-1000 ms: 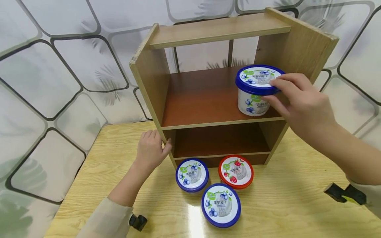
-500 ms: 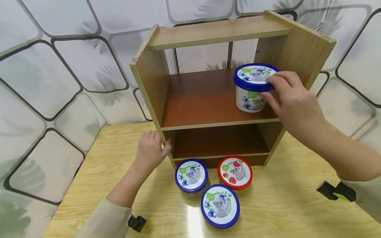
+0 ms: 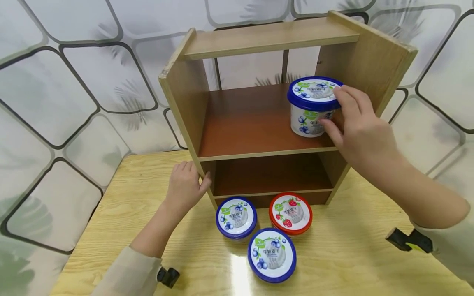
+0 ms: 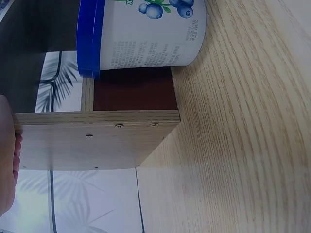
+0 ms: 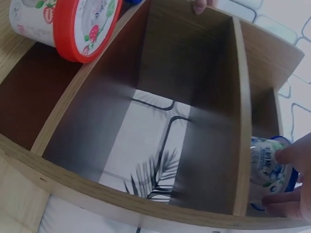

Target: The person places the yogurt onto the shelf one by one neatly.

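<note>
In the head view my right hand (image 3: 364, 123) holds a blueberry tub (image 3: 310, 121) with a blue lid at the right of the upper board of a small wooden shelf (image 3: 255, 119). Its fingers lie at the lid's edge, and the thumb is against the tub's printed side. The right wrist view shows thumb and fingers on either side of this tub (image 5: 266, 167). At the shelf's left side, my left hand (image 3: 184, 187) grips the side panel (image 4: 97, 141), thumb toward the front edge; part of its fingers is hidden.
Before the shelf stand two blue-lidded tubs, one left (image 3: 236, 218) and one nearer (image 3: 272, 255), plus a red-lidded strawberry tub (image 3: 290, 213). They stand on a wood-grain table (image 3: 344, 255). Behind is a patterned cloth backdrop (image 3: 92, 78).
The right hand has moved the tub slightly left and back on the upper board. Its thumb has slid from near the lid rim down the tub's side. The left hand keeps its grip.
</note>
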Demonstrator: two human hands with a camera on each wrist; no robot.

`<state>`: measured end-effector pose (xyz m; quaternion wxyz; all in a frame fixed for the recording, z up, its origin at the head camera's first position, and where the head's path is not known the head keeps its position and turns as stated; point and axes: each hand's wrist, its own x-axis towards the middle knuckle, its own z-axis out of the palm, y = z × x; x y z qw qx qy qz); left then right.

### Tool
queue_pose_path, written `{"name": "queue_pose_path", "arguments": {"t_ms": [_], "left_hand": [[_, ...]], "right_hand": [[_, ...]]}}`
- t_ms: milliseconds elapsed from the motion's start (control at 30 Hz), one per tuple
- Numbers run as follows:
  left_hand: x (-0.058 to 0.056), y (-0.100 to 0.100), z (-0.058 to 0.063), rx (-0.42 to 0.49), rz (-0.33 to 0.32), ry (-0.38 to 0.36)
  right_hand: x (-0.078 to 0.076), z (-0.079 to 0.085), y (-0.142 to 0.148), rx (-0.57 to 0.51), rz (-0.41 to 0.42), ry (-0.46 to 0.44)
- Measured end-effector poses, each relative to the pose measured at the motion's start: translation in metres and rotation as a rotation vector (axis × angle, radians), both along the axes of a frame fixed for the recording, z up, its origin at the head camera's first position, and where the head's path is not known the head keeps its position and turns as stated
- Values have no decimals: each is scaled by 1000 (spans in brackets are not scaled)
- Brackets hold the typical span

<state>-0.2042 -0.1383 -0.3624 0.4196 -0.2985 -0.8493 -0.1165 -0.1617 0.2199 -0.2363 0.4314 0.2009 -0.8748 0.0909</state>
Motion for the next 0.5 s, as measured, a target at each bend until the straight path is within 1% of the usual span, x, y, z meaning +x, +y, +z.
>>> {"name": "queue_pose_path", "arguments": {"t_ms": [133, 200, 300, 400, 500], "left_hand": [[0, 1, 0, -1, -5, 3], [0, 1, 1, -1, -6, 6], [0, 1, 1, 1, -6, 5], [1, 1, 2, 1, -5, -4], [1, 0, 1, 2, -3, -9]], "right_hand": [[10, 0, 1, -24, -23, -16], [14, 0, 2, -28, -14, -15], [20, -1, 3, -6, 2, -7], [22, -3, 4, -16, 23, 26], [23, -6, 5, -32, 58, 81]]}}
